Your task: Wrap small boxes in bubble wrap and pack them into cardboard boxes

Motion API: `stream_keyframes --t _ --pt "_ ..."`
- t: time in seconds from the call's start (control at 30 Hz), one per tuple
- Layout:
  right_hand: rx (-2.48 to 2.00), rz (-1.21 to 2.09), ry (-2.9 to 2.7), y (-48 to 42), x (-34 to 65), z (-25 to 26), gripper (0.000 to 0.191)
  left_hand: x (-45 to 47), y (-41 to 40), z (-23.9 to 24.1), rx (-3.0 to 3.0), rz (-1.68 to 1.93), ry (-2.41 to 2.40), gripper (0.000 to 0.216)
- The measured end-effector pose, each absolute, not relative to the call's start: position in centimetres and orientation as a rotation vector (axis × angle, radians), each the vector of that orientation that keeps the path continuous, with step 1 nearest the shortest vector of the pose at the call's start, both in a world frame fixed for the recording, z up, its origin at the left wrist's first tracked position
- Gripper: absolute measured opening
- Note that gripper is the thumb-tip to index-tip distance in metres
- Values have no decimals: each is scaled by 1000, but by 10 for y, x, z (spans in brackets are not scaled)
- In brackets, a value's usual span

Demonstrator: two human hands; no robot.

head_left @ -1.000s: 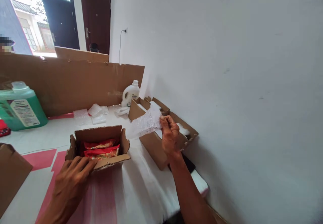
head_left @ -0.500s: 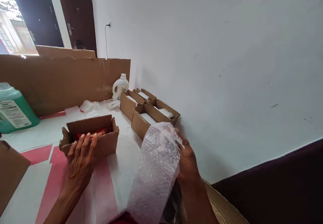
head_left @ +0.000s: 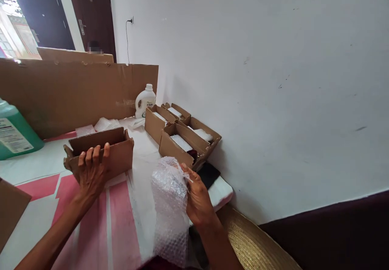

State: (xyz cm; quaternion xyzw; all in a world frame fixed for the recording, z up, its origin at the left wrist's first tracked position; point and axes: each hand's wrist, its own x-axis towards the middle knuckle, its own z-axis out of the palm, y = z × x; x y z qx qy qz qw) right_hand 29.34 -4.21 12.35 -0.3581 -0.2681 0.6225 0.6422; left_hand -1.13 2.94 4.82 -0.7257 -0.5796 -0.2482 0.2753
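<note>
**White wall, crowded table: bubble wrap drawn close, box gripped from the front**

White plaster wall (head_left: 258,79) fills the right and far side of the head view, with a socket and dangling cord high at the far left of it and a dark door (head_left: 91,14) beyond. Below runs a table (head_left: 91,229) covered in a white and pink sheet, fenced at the far side by a tall cardboard sheet (head_left: 60,95).

A second ago the right hand (head_left: 199,199) was stretched out to the far boxes, pinching a strip of bubble wrap above them. Now it has come back to the near edge and is closed on the top of the bubble wrap (head_left: 170,209), which hangs down in front of the body as a long, loose sheet (its lower end runs out of the picture). The wrap has been drawn free of the far boxes and is in hand, well clear of them.

The left hand (head_left: 91,172) has shifted too: earlier it lay on the near rim of the small cardboard box (head_left: 100,150); now its fingers are curled over the box's front wall, gripping it. The box looks tipped toward the far side, so the red packets seen inside before are hidden.

Further off, a cluster of open boxes (head_left: 185,140) holding white padding sits against the wall, a white jug (head_left: 145,99) behind them. A green bottle (head_left: 13,130) stands at the far left, loose wrap pieces (head_left: 100,125) lying behind the small box. A woven straw-coloured thing (head_left: 255,245) shows near the right.
</note>
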Motion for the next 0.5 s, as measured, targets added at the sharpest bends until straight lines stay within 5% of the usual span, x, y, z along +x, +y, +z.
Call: stream_keyframes --t 0.3,0.5 --pt "-645 1677 -560 -42 259 130 25 -14 38 66 -1947 -922 -1464 83" --pt "-510 1762 -602 -42 232 144 25 14 -39 47 -2320 -1836 -2052 74"
